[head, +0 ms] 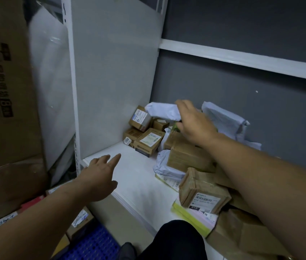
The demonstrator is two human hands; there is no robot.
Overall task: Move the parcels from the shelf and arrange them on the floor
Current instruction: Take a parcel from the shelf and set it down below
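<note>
At the near edge of the shelf [135, 177], a taped box [202, 192] is set on yellow envelopes [189, 214]. The left hand [99, 177] is held over bare shelf, fingers spread, nothing gripped. Farther in, a brown box [187, 156] is piled on a grey bag [165, 166]. In the back corner, a white bag [162, 112] is clasped between fingers and thumb of the right hand [195, 124], above small boxes [144, 132].

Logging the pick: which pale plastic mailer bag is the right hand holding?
The rolled bag atop the corner boxes; the right hand grips its end. The bag against the wall and the flat bag beneath the brown box lie untouched.
</note>
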